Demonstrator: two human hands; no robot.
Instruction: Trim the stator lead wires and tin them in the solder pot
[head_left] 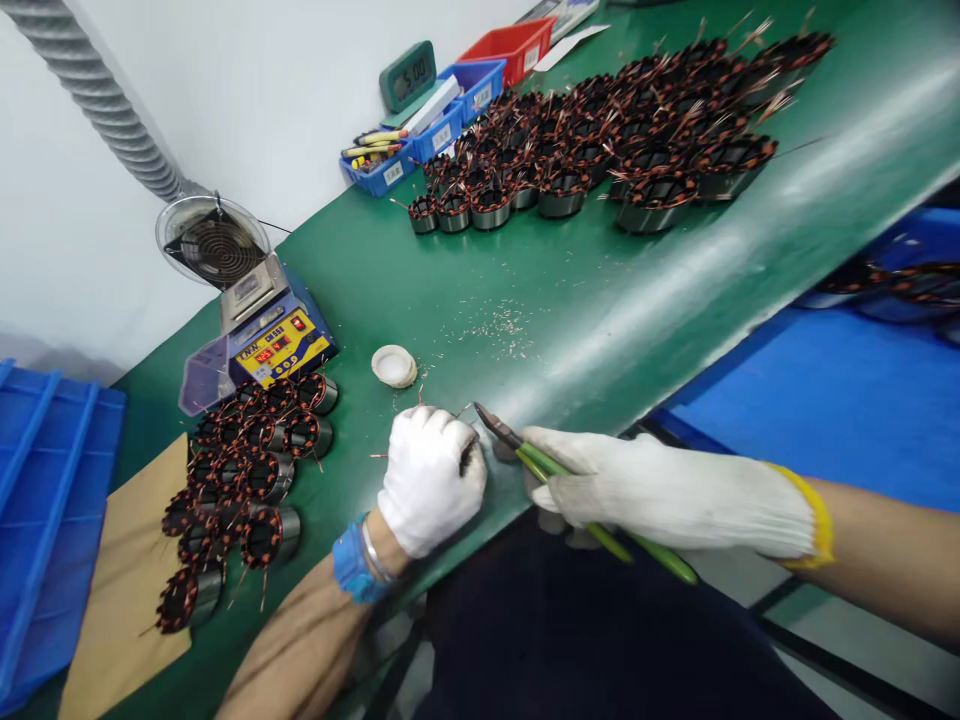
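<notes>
My left hand (431, 480), in a white glove, is closed over a motor stator (471, 458) near the table's front edge. The glove hides most of that stator; a dark bit of it and several thin copper wire ends stick out around the fingers. My right hand (592, 480), in a white glove with a yellow cuff, is wrapped round green-handled pliers (540, 460). Their dark jaws point left, with the tip close to a wire end beside my left hand. Whether the jaws touch the wire I cannot tell.
Wound stators (262, 475) stand in rows at left, and many more (600, 140) at the back. A small white round dish (394, 367), wire clippings (502, 325), a soldering pot with display (277, 345), and blue (379, 175) and red bins (514, 48) are around.
</notes>
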